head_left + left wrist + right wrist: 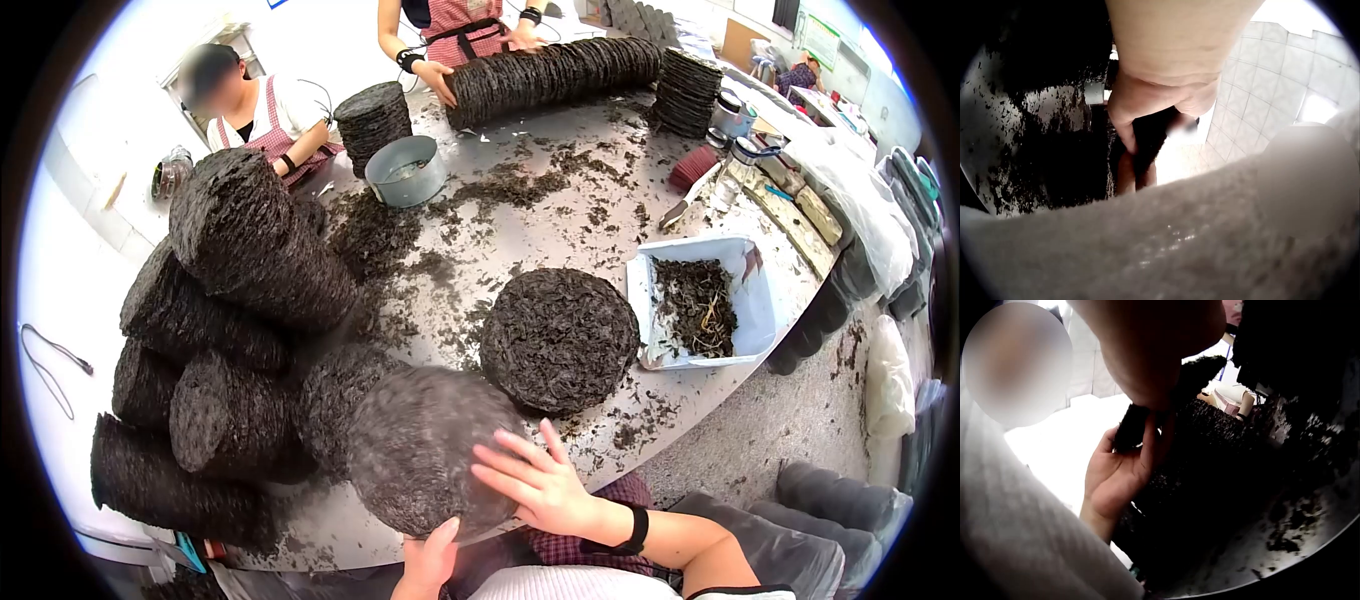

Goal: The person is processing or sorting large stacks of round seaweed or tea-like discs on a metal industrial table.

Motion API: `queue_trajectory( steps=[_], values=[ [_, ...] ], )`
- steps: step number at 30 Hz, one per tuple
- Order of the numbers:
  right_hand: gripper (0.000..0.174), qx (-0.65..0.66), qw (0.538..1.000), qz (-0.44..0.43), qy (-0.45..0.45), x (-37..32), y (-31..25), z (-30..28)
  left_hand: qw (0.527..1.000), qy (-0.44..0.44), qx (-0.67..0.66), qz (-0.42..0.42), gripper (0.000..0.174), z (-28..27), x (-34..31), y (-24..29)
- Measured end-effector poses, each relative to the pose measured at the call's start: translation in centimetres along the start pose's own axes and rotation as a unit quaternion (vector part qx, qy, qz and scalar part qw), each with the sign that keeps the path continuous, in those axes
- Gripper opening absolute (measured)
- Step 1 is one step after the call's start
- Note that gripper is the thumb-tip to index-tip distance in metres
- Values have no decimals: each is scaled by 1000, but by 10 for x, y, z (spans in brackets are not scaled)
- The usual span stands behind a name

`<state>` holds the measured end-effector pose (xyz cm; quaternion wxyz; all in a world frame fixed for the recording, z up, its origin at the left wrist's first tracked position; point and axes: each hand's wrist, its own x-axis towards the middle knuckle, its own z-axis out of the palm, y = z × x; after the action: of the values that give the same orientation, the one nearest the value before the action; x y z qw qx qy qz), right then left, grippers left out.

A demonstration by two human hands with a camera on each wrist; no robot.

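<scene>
On the bench a flat cake lies near the middle, with the tray just beside it at 3 o'clock holding loose leaves, and the piled rolls stacked on one another from 8 to 10 o'clock. Behind, a round tin stands at 11 o'clock and a long row lies along the far edge at 12 o'clock. At 7 o'clock, at the near edge, a tilted cake sits between the hands, with the right hand on its upper face and the left hand gripping its lower rim.

Tea-pressing workshop: stacked tea cakes cover the worktable.
</scene>
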<state>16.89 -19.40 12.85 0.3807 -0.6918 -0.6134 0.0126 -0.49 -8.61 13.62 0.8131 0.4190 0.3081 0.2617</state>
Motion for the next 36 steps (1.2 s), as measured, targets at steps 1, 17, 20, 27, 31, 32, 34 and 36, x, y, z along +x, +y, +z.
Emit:
queue_trajectory(
  steps=[1,17,20,27,31,32,34,36],
  values=[
    [63,-16,1000,2,21,3,4,3,1000,-14,2,26,70,7,2,8],
    [53,-143,955,211,150,-25,72,-29,946,259,192,37,52,-156,100,50],
    [55,-174,962,200,61,-20,69,-19,966,233,109,-24,41,-142,100,57],
    [68,-133,983,72,100,9,45,-4,978,172,119,16,48,-134,91,53],
    [69,29,999,2,16,31,11,26,950,200,196,138,76,-107,73,25],
    [70,65,998,-3,13,36,6,36,948,208,207,127,72,-97,67,24],
    [77,130,991,5,-12,42,0,51,952,174,178,176,69,-89,64,20],
    [78,168,985,31,-15,43,-7,64,938,144,227,217,68,-78,63,17]
  ],
)
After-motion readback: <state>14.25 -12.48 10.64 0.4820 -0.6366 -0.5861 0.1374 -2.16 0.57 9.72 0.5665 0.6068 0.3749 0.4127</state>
